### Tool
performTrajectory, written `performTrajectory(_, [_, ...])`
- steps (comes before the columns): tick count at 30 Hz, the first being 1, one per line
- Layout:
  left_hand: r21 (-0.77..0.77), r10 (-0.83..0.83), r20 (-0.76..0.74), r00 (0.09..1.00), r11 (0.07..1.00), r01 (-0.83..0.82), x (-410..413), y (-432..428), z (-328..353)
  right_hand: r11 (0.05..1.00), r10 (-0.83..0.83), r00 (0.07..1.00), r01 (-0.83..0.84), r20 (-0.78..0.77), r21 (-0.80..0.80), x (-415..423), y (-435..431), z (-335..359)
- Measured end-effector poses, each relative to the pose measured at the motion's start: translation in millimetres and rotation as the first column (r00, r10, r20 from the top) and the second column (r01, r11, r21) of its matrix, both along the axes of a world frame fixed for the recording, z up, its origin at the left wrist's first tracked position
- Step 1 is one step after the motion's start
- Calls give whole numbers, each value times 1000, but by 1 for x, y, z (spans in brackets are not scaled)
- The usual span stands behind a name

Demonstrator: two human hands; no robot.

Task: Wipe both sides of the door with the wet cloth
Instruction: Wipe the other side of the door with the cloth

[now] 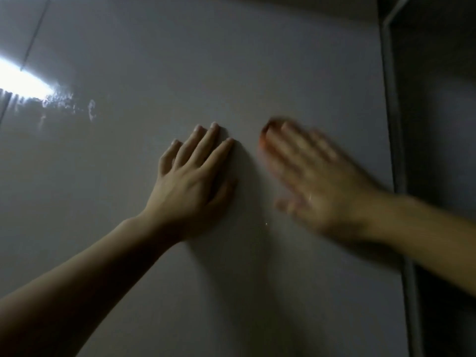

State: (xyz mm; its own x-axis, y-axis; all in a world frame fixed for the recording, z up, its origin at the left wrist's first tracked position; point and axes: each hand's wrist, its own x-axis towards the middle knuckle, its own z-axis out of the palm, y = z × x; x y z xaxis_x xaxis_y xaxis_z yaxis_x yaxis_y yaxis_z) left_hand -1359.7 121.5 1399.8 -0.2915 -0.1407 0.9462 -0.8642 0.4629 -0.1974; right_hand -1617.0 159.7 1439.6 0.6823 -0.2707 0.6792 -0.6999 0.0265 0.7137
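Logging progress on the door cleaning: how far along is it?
Done: wet streaks glisten on the door, upper left, so that patch looks wiped. In hand: the left hand lies flat on it; the right hand is blurred mid-stroke, anything under it too blurred to tell. Left: the other side, not in view.

Bare forearms (77, 279) — left hand (190, 181) sharp, right hand (322, 181) blurred

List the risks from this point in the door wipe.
1. The right hand is motion-blurred close beside the left hand, which lies flat on the door; a fast sweep may hit it.
2. Streaks glint at the upper left; they might dry as marks.
3. The door's edge borders a dark gap; pressing could swing it.
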Motion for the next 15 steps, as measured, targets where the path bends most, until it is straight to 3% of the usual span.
performTrajectory(3, [9,-78,8,997,997,78,20,1,-8,998,-53,983,58,-175,27,-3,0,-14])
performTrajectory(4, [2,-69,3,998,998,69,28,0,-12,998,-56,990,56,-128,-2,-4,0,7])
performTrajectory(6, [5,-21,-34,999,1000,21,44,-3,-19,998,-39,991,44,126,-42,0,2,60])
performTrajectory(8, [47,8,-79,997,999,-5,56,-8,-23,999,-34,918,43,394,-15,11,6,106])
performTrajectory(10, [60,22,-80,997,998,-18,62,-11,-25,998,-52,892,57,449,2,36,2,106])
performTrajectory(11, [58,27,-70,997,998,-23,63,-13,-25,998,-54,927,54,370,10,51,-3,89])
performTrajectory(13, [60,22,-52,998,998,-19,66,-14,-24,999,-29,997,27,73,27,73,-13,36])
performTrajectory(15, [55,9,-41,999,998,-7,70,-14,-22,998,-21,986,31,-167,59,82,-17,-2])
